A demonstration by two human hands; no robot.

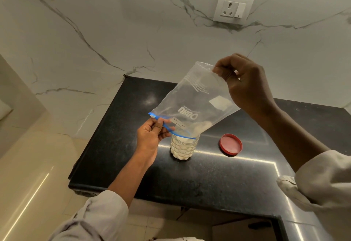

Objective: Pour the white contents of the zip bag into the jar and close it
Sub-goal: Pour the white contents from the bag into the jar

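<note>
Pouring looks nearly done: left hand pinches the zip bag at its blue mouth over the jar, right hand grips its raised bottom, so the next move calls for the red lid lying right of the jar.

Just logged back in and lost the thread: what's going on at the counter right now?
A person is tipping a zip bag upside down over an open jar on the black counter. The right hand lifts the bag's bottom corner; the left hand holds the blue zip edge at the jar mouth. The jar looks nearly full of white contents. The red lid lies beside it, not yet on.
</note>
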